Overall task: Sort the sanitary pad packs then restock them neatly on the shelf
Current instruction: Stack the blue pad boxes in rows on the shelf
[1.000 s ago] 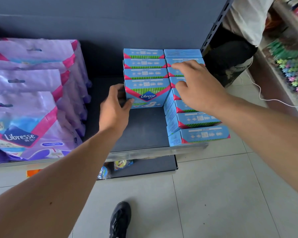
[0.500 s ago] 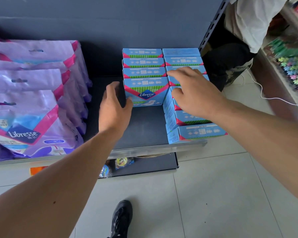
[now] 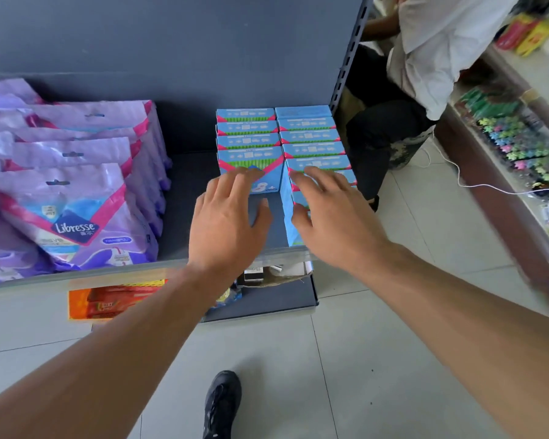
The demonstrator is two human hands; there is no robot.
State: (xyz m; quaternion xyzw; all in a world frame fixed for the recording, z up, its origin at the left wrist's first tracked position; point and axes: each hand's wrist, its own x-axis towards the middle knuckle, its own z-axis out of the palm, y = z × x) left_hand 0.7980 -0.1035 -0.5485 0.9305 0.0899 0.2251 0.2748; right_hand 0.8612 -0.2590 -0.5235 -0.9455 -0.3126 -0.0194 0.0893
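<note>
Centre frame, on the grey shelf (image 3: 191, 198): two rows of blue boxed pad packs (image 3: 247, 142), purple soft packs (image 3: 76, 198) at left. Left hand (image 3: 225, 223) spread, fingertips at the front box; right hand (image 3: 330, 213) spread flat over the right row, contact seemingly light. Boxes likely light, stiff, crushable at corners; best pinched across the side faces.

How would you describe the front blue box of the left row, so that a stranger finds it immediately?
Look at the dark shelf, right of the purple Libresse bags, where blue boxes stand in two rows. The left row is shorter and ends further back. Its front box alone shows a whole front face, with a pink V stripe, behind the fingertips of the left hand.
</note>
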